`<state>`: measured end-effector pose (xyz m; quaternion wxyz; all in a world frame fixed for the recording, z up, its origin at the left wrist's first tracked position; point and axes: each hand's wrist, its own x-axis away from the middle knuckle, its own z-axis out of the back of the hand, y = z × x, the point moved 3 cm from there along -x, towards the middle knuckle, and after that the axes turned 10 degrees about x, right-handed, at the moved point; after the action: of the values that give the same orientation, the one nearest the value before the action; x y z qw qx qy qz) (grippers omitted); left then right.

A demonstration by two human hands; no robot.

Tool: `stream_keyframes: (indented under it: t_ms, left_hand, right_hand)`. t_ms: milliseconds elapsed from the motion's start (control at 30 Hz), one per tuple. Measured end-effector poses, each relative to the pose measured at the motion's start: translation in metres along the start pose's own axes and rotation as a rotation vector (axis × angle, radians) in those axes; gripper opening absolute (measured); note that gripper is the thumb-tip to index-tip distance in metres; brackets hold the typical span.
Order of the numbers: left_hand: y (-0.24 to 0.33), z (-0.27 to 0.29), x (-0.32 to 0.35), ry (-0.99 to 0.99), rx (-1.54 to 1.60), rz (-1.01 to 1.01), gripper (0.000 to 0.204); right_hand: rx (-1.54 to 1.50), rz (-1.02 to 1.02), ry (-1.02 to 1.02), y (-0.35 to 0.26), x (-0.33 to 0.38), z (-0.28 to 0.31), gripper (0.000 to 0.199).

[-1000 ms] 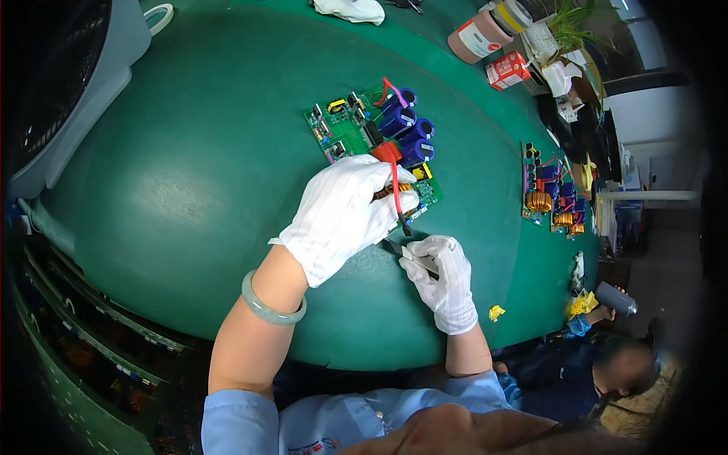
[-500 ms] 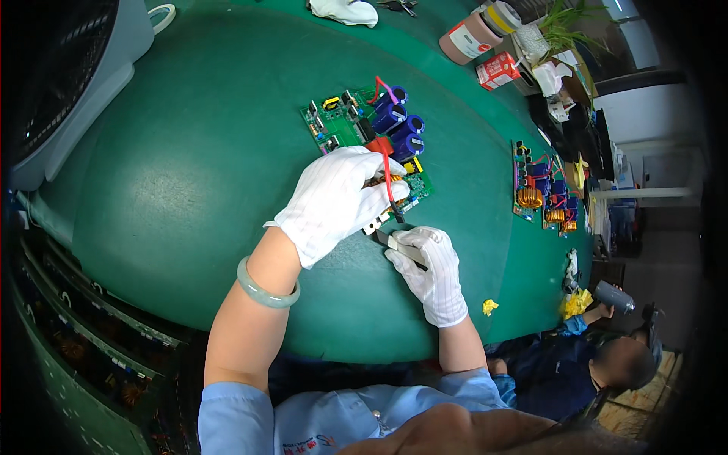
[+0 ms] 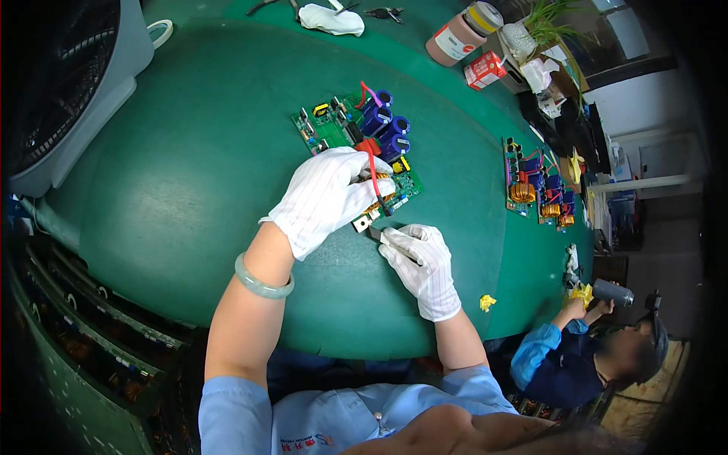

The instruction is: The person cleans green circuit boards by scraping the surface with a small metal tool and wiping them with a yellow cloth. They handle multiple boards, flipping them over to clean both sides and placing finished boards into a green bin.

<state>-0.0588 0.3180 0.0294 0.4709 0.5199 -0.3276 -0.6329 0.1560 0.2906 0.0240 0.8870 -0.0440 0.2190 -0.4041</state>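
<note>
Striped-cloth left grip clasping flat circuit board, right grip pinching slim tool

A green table with a curved near edge carries a circuit board with blue capacitors near its middle; several similar boards sit at the right; a crumpled yellow scrap lies nearer; a white cloth, a pink container and a red carton occupy the far side.

The circuit board lies on the counter, partly under the left hand. A crumpled scrap lies right of the right hand; other boards lie farther right and ahead.
</note>
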Motion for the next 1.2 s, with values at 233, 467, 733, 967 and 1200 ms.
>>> stream_keyframes:
  t_ms: [233, 467, 733, 967, 1200]
  left_hand:
    - [-0.0023, -0.0005, 0.0007, -0.005, -0.028, 0.000, 0.025]
    - [-0.0041, -0.0008, 0.0016, -0.017, 0.014, 0.018, 0.024]
    - [-0.0063, -0.0018, 0.0021, -0.012, 0.029, 0.021, 0.023]
    - [-0.0060, -0.0019, 0.0024, -0.028, 0.043, 0.049, 0.023]
    - [-0.0009, 0.0018, 0.0010, -0.072, 0.030, 0.108, 0.024]
  right_hand:
    - [0.032, 0.039, 0.039, 0.0018, 0.0027, -0.0047, 0.028]
    - [0.061, 0.068, 0.052, 0.0017, 0.0033, -0.0076, 0.024]
    - [0.077, 0.062, 0.040, 0.0002, 0.0018, -0.0077, 0.022]
    - [0.083, 0.052, 0.072, -0.0002, 0.0025, -0.0083, 0.023]
    - [0.055, 0.082, 0.116, -0.0016, 0.0020, -0.0078, 0.027]
